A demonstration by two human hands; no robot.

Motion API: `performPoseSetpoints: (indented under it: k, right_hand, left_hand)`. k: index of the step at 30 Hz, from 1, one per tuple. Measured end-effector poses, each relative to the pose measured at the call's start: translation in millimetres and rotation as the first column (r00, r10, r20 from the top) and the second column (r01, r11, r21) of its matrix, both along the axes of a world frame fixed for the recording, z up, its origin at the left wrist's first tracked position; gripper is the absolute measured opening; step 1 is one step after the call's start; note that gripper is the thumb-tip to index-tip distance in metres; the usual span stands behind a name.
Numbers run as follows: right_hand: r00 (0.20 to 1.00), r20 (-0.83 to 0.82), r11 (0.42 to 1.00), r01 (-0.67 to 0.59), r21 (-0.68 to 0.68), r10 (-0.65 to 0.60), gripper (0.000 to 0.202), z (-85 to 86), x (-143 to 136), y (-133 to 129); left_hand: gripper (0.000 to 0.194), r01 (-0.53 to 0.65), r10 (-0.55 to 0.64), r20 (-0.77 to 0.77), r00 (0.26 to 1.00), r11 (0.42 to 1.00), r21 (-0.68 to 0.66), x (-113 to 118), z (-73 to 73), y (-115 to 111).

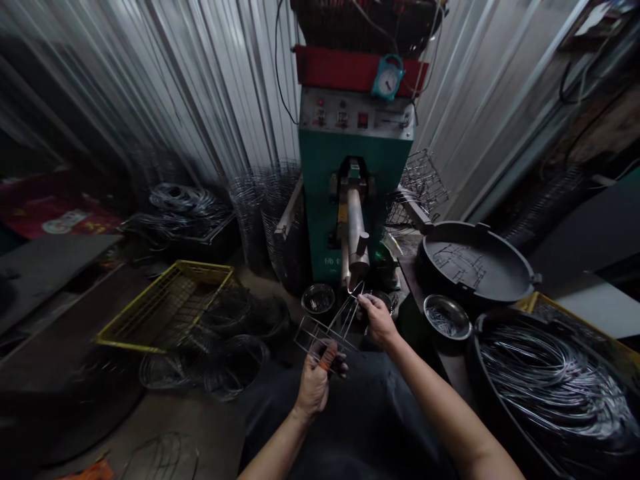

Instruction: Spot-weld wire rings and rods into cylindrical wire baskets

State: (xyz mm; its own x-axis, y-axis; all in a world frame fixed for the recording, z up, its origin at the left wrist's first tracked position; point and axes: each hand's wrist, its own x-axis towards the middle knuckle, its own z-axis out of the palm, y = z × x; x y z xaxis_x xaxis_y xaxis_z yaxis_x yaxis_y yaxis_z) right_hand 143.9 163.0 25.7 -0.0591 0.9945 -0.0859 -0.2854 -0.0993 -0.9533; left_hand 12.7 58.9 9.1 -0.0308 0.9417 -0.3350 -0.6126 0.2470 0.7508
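A small wire frame (327, 328) is held in front of the green machine (325, 200), its upper end near the tip of the metal electrode arm (356, 230). My left hand (319, 373) is closed on the lower part of the frame, with orange wrapping on a finger. My right hand (377, 317) pinches the wire at the upper right end of the frame, just below the electrode tip. Both hands are bare, with dark smudges on the fingers.
A yellow basket (165, 348) and wire rings (236, 367) lie at left. At right are a round black tray (500, 270), a bowl of small metal pieces (447, 319) and a large tub of wire hoops (555, 373). A small bowl (318, 300) sits below the machine.
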Motion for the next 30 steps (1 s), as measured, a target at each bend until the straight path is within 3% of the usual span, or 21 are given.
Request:
performPoseSetpoints:
  k: [11, 17, 20, 23, 26, 30]
  right_hand:
    - [0.999, -0.008, 0.995, 0.043, -0.089, -0.044, 0.032, 6.4, 0, 9]
    - [0.999, 0.030, 0.992, 0.047, -0.120, -0.044, 0.030, 4.7, 3, 8]
    - [0.980, 0.187, 0.997, 0.078, -0.028, -0.071, 0.027, 2.5, 13, 11]
    - [0.920, 0.340, 0.974, 0.141, 0.177, -0.195, 0.019, 5.1, 23, 17]
    - [0.879, 0.431, 0.936, 0.043, 0.350, -0.201, 0.017, 11.4, 28, 28]
    - [0.853, 0.497, 0.898, -0.084, 0.432, -0.159, 0.010, 16.8, 26, 43]
  left_hand:
    - [0.038, -0.001, 0.001, 0.026, 1.000, 1.000, 0.004, 6, 12.2, 6]
    - [0.031, -0.028, 0.028, 0.011, 1.000, 0.999, 0.037, 11, 9.7, 5]
    - [0.032, -0.051, 0.051, -0.009, 0.999, 0.998, 0.047, 11, 6.6, 4]
    - [0.033, -0.068, 0.069, -0.007, 0.998, 0.997, 0.040, 9, 4.3, 3]
    - [0.035, -0.075, 0.075, 0.005, 0.997, 0.996, 0.057, 6, 3.0, 3]
    - [0.037, -0.080, 0.080, 0.007, 0.997, 0.994, 0.068, 2, 5.1, 6]
